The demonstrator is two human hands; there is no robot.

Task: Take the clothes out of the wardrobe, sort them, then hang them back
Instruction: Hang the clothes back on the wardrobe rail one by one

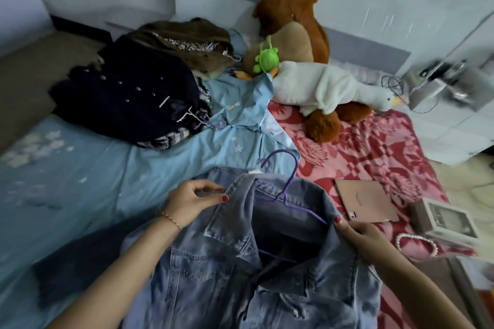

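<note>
Beyond the held denim jacket [256, 262], piled dark clothes [128, 93], plush goose [323, 88].

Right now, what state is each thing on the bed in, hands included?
Denim jacket: on its hanger, collar open, held at both shoulders.
Purple hanger: inside the jacket, hook free.
Left hand: pinching the collar.
Right hand: gripping the other shoulder.
Dark clothes pile: heaped on the bed, hangers still in.
Brown garment: heaped behind the pile.
White goose plush: lying on its side.
Brown teddy bear: against the headboard.
</note>
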